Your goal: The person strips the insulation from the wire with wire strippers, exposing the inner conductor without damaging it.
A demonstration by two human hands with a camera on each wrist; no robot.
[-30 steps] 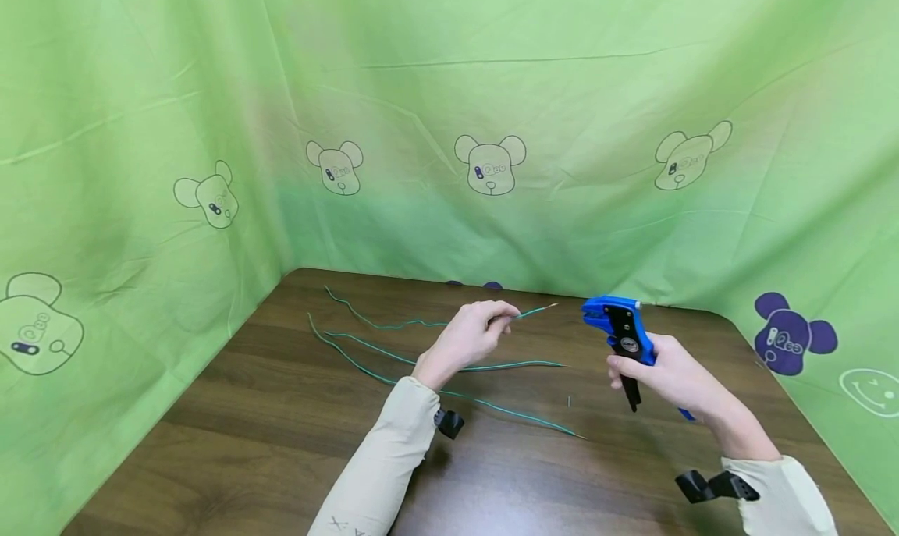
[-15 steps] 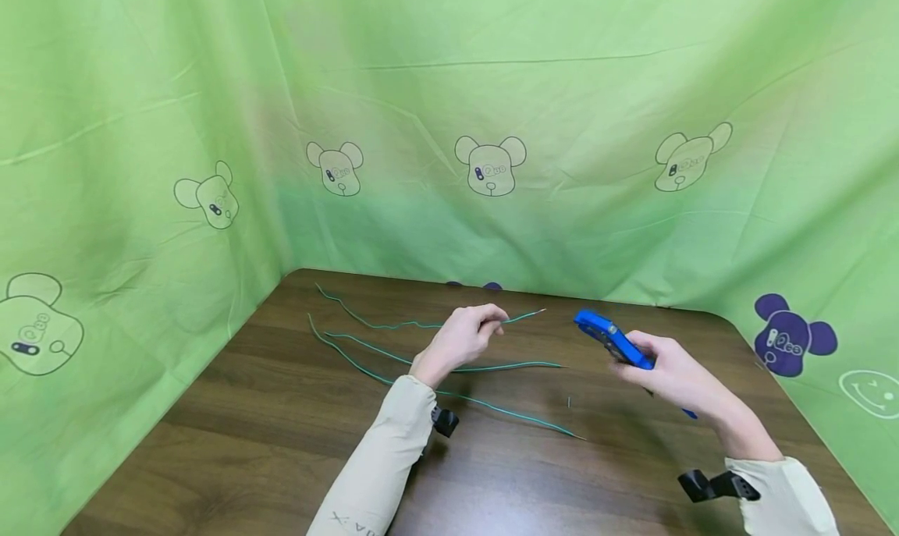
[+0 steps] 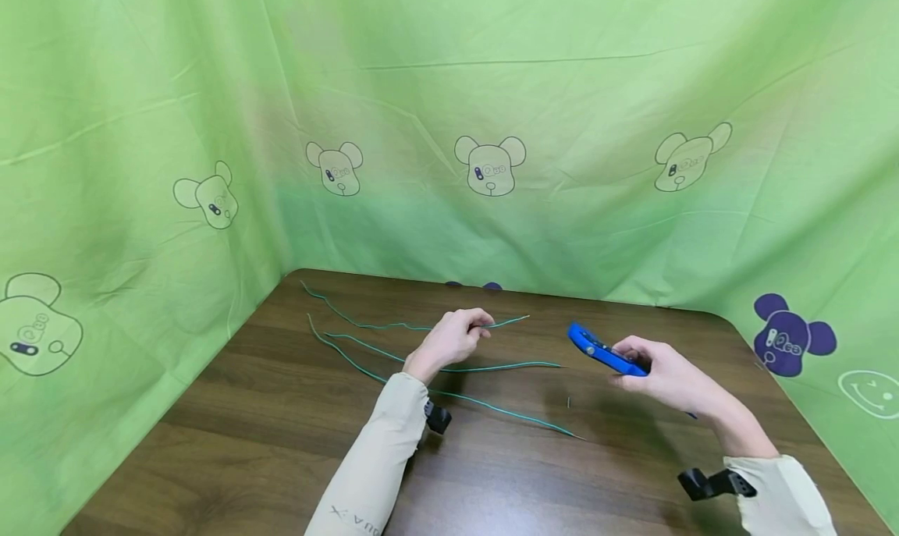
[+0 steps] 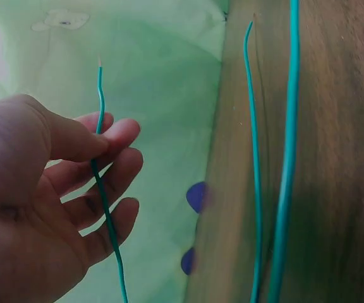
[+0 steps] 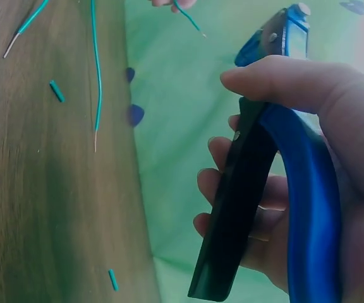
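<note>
My left hand [image 3: 448, 341] pinches a teal-green wire [image 4: 101, 95] between thumb and index finger, not far from its bare copper tip. The rest of this wire trails left, toward the table's back left corner. In the left wrist view the other fingers are loosely bent behind it. To the right, my right hand [image 3: 667, 376] grips a blue and black wire stripper [image 5: 232, 208] by its handles, the thumb up near the head. From the head view the tool lies tilted, its blue top edge showing and its head pointing left toward the wire tip, with a gap between them.
Two more green wires, one farther back [image 3: 502, 367] and one nearer [image 3: 506, 410], lie across the brown table [image 3: 232, 442], bared ends to the right. Short insulation offcuts [image 5: 57, 91] lie on the wood. A green printed curtain [image 3: 421, 91] encloses the table behind and at both sides.
My left hand has drawn the wire left and a little nearer. My right hand has rolled the wire stripper from upright, black side showing, to tilted with its blue edge up, and slightly lower.
</note>
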